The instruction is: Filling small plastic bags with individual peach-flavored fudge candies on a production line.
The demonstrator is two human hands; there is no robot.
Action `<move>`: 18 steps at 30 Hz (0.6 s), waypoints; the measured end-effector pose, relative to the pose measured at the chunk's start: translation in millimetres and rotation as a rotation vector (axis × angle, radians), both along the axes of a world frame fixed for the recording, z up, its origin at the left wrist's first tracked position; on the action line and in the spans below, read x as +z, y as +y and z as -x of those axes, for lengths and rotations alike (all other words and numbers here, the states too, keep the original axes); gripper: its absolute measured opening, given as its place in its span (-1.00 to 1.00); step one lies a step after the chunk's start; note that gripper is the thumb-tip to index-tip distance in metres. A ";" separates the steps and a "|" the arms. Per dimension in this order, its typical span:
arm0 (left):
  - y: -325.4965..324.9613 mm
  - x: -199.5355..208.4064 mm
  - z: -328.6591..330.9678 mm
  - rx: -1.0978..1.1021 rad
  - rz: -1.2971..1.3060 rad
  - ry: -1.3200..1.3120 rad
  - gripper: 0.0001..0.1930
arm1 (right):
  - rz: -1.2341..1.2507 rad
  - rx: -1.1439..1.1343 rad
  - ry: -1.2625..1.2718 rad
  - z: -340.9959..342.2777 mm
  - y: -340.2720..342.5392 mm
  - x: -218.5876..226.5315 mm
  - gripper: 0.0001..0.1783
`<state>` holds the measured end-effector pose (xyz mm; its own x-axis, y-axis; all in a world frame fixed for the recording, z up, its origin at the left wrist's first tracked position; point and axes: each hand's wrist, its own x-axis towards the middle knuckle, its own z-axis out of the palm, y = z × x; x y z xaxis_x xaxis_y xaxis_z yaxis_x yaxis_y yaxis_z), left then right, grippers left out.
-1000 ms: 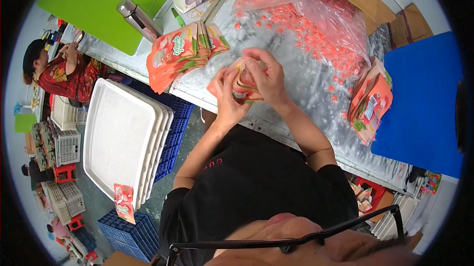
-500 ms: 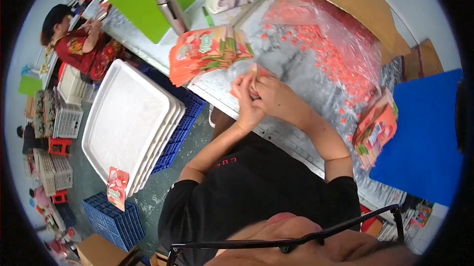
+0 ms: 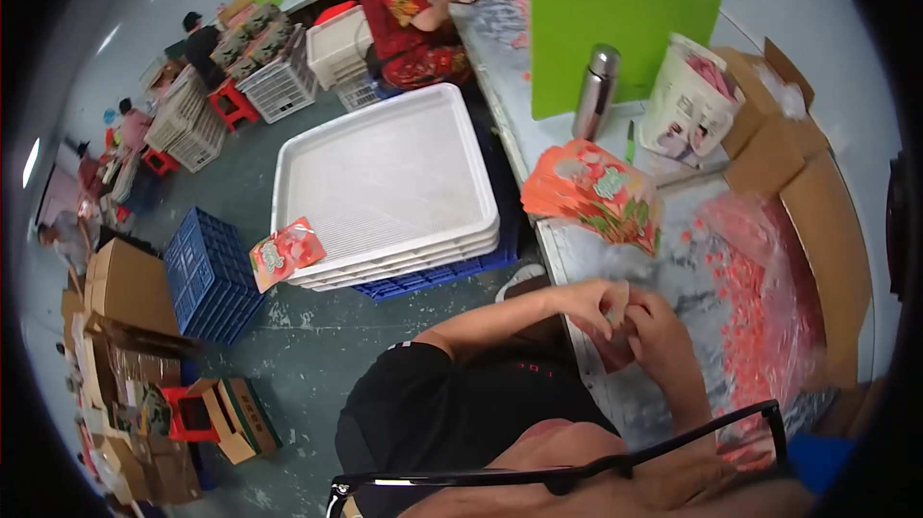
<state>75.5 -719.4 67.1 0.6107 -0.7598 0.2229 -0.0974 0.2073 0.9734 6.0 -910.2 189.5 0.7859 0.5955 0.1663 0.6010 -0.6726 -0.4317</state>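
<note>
Head view: left hand and right hand pinch the upper part of a reddish-pink plastic pouch; its body shows below the grip, beside the grey marbled table.

The person wore a black short-sleeved shirt with small red characters across the chest and a tiny pale patch by the left sleeve, which left forearms and fingers bare, plus glasses with slim, glossy black frames.
</note>
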 end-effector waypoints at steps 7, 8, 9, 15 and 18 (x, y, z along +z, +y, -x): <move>-15.5 -17.9 14.6 0.040 -0.017 0.062 -0.68 | 0.020 0.070 0.185 -6.9 0.7 -0.1 -0.66; -16.1 -11.8 18.3 0.047 -0.099 0.108 -0.68 | 0.017 0.078 0.175 -9.4 -0.5 -3.0 -0.66; -18.3 -6.5 23.5 0.075 -0.023 0.120 -0.65 | 0.145 0.145 0.239 -12.6 -3.8 -12.0 -0.71; -30.2 -30.3 24.9 0.121 -0.102 -0.034 -0.58 | 0.261 0.341 0.419 -34.6 -19.8 -52.5 -0.77; -25.6 -27.2 28.5 0.275 -0.055 -0.033 -0.63 | 0.231 0.233 0.295 -25.9 -6.0 -11.4 -0.77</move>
